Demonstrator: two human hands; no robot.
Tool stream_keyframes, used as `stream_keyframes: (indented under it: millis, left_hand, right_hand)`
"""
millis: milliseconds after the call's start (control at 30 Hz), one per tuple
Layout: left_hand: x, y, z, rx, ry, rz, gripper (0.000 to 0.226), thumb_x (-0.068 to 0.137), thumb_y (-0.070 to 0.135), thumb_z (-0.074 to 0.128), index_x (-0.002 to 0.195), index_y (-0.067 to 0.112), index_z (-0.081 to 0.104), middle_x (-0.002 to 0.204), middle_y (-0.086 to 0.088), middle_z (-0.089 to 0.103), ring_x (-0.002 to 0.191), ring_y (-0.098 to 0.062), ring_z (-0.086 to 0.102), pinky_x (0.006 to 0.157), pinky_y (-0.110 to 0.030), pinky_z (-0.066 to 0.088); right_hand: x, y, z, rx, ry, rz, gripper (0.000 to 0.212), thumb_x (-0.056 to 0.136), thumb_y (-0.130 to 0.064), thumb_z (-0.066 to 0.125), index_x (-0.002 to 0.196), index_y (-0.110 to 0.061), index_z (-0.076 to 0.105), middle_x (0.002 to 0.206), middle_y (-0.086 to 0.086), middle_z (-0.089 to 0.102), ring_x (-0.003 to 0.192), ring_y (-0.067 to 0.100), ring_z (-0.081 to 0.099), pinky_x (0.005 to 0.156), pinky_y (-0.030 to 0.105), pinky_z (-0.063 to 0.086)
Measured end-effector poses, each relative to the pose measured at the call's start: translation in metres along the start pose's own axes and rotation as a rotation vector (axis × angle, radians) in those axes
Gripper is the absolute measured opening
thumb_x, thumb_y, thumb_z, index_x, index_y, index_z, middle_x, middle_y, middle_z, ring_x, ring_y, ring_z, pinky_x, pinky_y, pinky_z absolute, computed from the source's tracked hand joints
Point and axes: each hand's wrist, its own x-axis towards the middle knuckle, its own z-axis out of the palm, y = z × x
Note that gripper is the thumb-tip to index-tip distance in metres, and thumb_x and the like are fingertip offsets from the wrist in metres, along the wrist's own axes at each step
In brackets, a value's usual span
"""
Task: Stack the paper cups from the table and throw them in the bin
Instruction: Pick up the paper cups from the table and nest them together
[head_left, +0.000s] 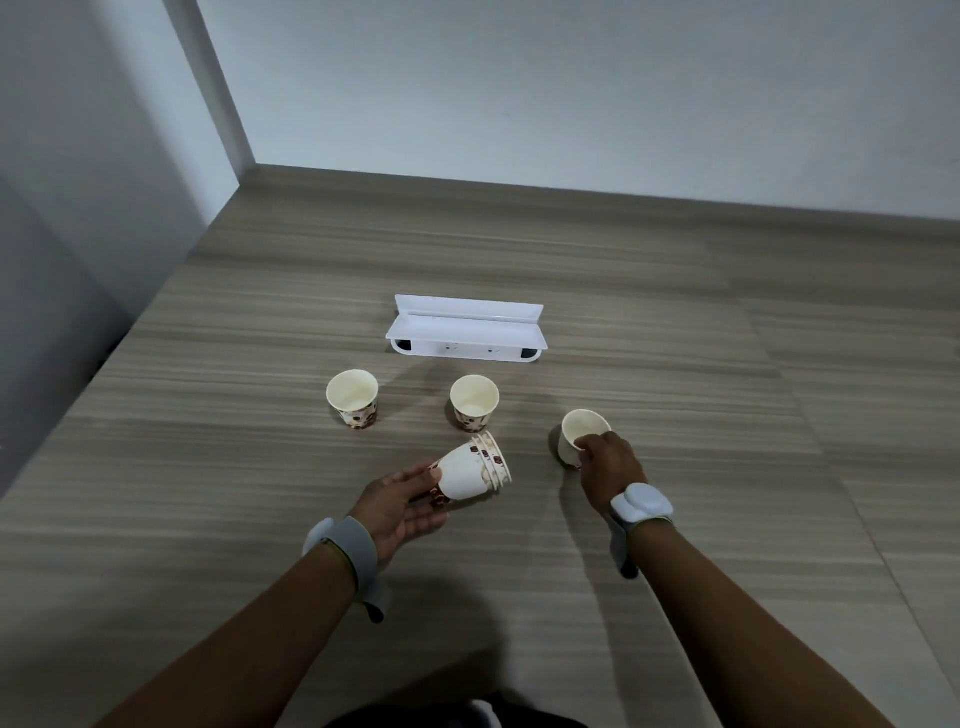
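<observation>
Two hands shared the work. The right hand (608, 465) had its grip pinched on the rim of a white paper cup with brown print (582, 434) standing at four o'clock on the wood-grain counter (727, 519). The left hand (402, 506) held its grip clamped on the base of a nested stack of matching cups (475, 470), tipped mouth toward two o'clock, likely to receive it. Two more upright cups (353, 397) (474, 402) waited at eleven and twelve. No bin was visible.
</observation>
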Motion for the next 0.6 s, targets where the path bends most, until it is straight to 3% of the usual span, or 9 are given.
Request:
stream_keyframes:
  millis: [133,233,333,600]
  left_hand:
    - [0.001,-0.003,0.006,0.013,-0.003,-0.006,0.025,0.081,0.014,0.07,0.106,0.013,0.067,0.086,-0.01,0.075,0.083,-0.027,0.069,0.087,-0.045,0.053]
    - [0.002,-0.002,0.012,0.014,-0.009,-0.007,0.027,0.081,0.014,0.07,0.107,0.013,0.067,0.095,-0.013,0.073,0.086,-0.029,0.069,0.086,-0.045,0.054]
    - [0.003,0.0,0.016,0.015,-0.024,-0.015,0.031,0.08,0.017,0.071,0.11,0.011,0.065,0.1,-0.015,0.071,0.088,-0.029,0.069,0.082,-0.043,0.056]
    - [0.0,0.003,0.027,-0.003,-0.058,-0.02,0.035,0.082,0.021,0.069,0.112,0.005,0.061,0.1,-0.02,0.07,0.086,-0.032,0.069,0.074,-0.04,0.059]
  right_hand:
    - [-0.003,-0.01,-0.008,0.195,0.079,0.091,0.028,0.09,-0.013,0.053,0.114,-0.009,0.066,0.119,0.017,0.067,0.114,0.036,0.059,0.095,0.034,0.044]
    - [-0.007,-0.022,-0.014,0.464,0.124,0.208,0.018,0.086,-0.016,0.058,0.099,-0.013,0.07,0.089,0.011,0.074,0.086,0.032,0.069,0.076,0.033,0.051]
    - [-0.013,-0.035,-0.022,0.71,0.162,0.289,0.012,0.085,-0.013,0.058,0.089,-0.014,0.07,0.071,0.004,0.068,0.058,0.017,0.062,0.053,0.028,0.046]
    - [-0.038,-0.056,-0.032,0.873,0.116,0.261,0.016,0.09,-0.02,0.056,0.078,-0.018,0.065,0.073,0.003,0.067,0.058,0.015,0.06,0.047,0.027,0.044]
